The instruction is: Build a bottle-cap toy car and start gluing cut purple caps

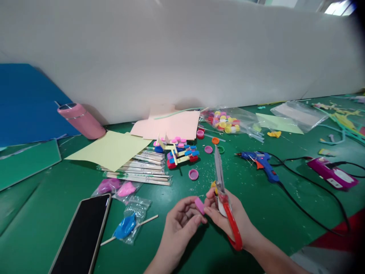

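Observation:
My right hand [232,213] is closed around red-handled scissors [235,228], blades pointing away from me. At its fingertips is a pink bottle cap [199,205], which the curled fingers of my left hand [181,228] also touch. A small yellow piece [213,184] and something white [221,207] show by the scissors, partly hidden by the fingers. Just beyond my hands lies a purple cap [193,174]. Behind it stand small assemblies of sticks, with blue and pink pieces and red caps [182,154].
A blue glue gun [259,160] with a black cord lies right, near a purple box [332,173]. Left are a phone [81,236], bagged blue clay [125,226], wrapped sticks [142,167] and a pink tumbler [82,121]. A bag of bottle caps [224,121] lies behind.

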A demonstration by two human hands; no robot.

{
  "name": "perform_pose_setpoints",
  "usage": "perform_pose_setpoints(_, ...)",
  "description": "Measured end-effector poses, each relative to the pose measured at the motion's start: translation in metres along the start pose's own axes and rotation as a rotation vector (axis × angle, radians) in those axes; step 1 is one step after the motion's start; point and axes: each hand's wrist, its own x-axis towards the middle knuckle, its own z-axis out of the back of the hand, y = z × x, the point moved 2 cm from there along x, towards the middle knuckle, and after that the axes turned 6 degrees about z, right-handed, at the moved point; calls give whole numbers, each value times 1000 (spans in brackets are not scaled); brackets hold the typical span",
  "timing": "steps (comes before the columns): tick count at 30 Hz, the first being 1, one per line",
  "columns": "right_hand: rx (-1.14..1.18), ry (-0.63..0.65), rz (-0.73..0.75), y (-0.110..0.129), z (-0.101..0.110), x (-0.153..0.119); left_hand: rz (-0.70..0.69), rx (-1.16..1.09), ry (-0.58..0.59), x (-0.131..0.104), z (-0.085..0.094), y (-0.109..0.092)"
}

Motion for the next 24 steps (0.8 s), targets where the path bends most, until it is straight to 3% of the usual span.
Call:
perform_pose_setpoints(5, -3, 80, 17, -4, -1, 0, 44, -46, -106, 1, -1, -3)
perform_pose_setpoints(8, -104, 77, 26, -1, 7, -2, -76, 12, -269, 0, 0, -5)
perform_pose_setpoints(11, -421, 111, 35, 2, 21, -8, -201, 102, -405, -1, 3, -5)
perform_pose_setpoints(15, -802, 169, -25, 2, 36, -21, -237, 219, -433, -1, 8, -4)
perform_pose_setpoints(24, -971, 208, -156, 6, 39, -31, -242, 305, -448, -2, 12, -5)
